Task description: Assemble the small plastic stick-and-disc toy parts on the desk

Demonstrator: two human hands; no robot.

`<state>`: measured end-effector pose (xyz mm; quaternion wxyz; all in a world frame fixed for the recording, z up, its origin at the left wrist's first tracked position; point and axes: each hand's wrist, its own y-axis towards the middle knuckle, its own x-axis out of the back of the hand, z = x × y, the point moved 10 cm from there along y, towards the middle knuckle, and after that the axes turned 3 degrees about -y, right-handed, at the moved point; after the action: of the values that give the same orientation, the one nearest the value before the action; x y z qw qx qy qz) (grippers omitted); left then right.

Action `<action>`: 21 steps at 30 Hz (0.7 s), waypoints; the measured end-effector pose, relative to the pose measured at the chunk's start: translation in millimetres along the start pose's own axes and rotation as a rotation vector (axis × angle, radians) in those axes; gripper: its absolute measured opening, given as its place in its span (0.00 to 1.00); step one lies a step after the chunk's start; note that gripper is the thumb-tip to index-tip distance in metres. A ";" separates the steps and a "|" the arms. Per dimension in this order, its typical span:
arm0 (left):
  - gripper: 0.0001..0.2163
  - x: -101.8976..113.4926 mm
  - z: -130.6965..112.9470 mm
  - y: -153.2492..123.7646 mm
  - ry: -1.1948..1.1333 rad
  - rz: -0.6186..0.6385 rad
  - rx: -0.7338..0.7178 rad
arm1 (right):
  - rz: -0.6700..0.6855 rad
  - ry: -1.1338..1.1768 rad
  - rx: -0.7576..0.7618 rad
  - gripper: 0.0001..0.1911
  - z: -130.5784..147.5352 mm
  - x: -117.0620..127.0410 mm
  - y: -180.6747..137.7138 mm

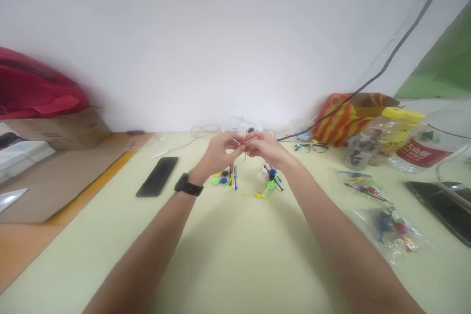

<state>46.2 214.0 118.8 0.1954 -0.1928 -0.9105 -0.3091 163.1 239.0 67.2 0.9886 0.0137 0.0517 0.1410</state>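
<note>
Above the table's far half, my left hand (221, 151) and my right hand (268, 148) meet, fingertips pinched together. Between them is a small red plastic piece (242, 142), mostly hidden by the fingers; a thin dark stick pokes out below. On the table under my left hand lie round caps, among them a blue cap (223, 181), beside several thin coloured sticks (233, 177). Below my right hand is a loose cluster of blue, black and green plastic parts (272, 176), with a yellow part (259, 196) nearer to me. A black watch (188, 185) is on my left wrist.
A black phone (157, 177) lies at left. To the right are bagged plastic parts (395, 228), eyeglasses (311, 147), bottles (395, 140), a large clear jug (423, 152) and a striped bag (333, 120). A dark cable (384, 66) slants down across the wall to the table.
</note>
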 end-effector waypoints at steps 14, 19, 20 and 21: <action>0.03 -37.9 38.5 -18.1 0.130 0.170 0.104 | -0.028 -0.870 -0.087 0.17 -31.7 19.4 6.3; 0.04 -53.8 51.9 -25.0 0.351 0.292 0.150 | 0.084 -1.054 -0.167 0.17 -46.2 26.7 3.6; 0.04 -53.2 54.1 -25.3 0.380 0.291 0.151 | 0.108 -1.090 -0.183 0.15 -47.4 28.3 2.3; 0.04 -52.0 55.8 -25.4 0.404 0.286 0.146 | 0.129 -1.125 -0.201 0.13 -48.1 30.3 0.8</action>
<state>65.3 219.0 40.9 0.4284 -0.2394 -0.8365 -0.2440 186.7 248.9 16.4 0.8497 -0.0045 -0.4969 0.1761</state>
